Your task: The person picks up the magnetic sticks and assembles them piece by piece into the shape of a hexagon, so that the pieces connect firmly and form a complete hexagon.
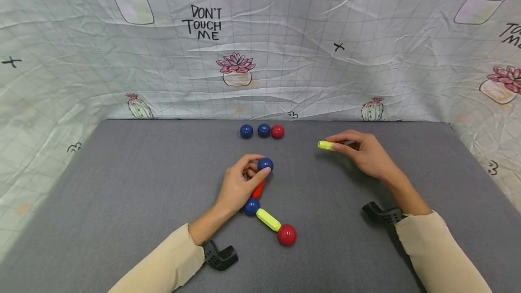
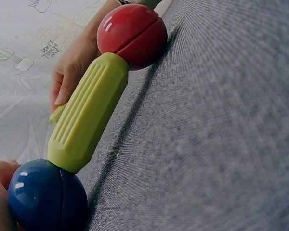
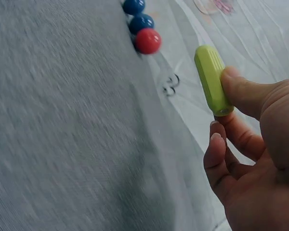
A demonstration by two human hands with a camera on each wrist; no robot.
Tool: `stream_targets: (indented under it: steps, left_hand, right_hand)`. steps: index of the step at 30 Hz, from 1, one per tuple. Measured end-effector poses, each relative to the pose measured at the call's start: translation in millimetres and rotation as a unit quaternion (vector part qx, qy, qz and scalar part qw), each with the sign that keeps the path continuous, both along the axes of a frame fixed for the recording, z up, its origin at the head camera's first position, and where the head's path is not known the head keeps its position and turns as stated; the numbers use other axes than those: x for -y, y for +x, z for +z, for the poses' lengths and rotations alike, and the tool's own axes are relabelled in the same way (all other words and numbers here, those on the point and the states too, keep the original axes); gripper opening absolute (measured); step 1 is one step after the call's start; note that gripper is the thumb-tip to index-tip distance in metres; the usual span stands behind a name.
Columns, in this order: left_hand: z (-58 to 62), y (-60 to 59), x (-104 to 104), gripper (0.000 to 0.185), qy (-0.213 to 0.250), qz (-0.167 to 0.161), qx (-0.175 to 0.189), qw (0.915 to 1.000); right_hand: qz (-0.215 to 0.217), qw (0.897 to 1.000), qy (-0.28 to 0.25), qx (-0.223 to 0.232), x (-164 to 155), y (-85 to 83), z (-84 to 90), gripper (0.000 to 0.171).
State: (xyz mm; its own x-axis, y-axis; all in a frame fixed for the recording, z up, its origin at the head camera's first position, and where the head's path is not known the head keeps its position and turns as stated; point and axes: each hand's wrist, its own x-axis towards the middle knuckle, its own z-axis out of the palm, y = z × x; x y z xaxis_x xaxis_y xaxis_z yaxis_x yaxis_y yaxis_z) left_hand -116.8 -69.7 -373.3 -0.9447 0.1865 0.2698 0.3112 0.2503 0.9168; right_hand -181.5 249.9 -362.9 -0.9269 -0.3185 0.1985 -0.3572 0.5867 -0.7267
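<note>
My left hand (image 1: 237, 186) pinches a blue ball (image 1: 266, 163) between thumb and fingers. A red rod (image 1: 258, 189) runs from that ball to a second blue ball (image 1: 252, 206), partly behind the hand. From there a ribbed yellow-green rod (image 2: 88, 113) leads to a red ball (image 1: 287, 234), forming a bent chain. Off to the right, above the table, my right hand (image 1: 368, 155) pinches a loose yellow-green rod (image 3: 213, 80) near one end; its other end points left and touches nothing.
Two blue balls, one far left (image 1: 246, 131) and one in the middle (image 1: 264, 130), and a red ball (image 1: 277, 131) line up near the back edge of the grey table (image 1: 142, 220). A printed white cloth (image 1: 285, 21) hangs behind and at both sides.
</note>
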Motion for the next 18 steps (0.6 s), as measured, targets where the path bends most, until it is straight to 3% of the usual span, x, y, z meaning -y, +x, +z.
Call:
stream_targets:
  steps: [8, 18]
  left_hand:
    - [-0.6, 0.2, 0.2, 0.027, -0.001, -0.001, 0.000, 1.0000]
    - [0.8, -0.1, 0.3, 0.027, -0.001, -0.003, 0.004, 1.0000]
  right_hand:
    - [0.039, 0.998, -0.044, -0.002, 19.2, 3.5, -0.5, 0.022]
    - [0.067, 0.994, -0.075, 0.051, 41.3, 9.2, -12.3, 0.024]
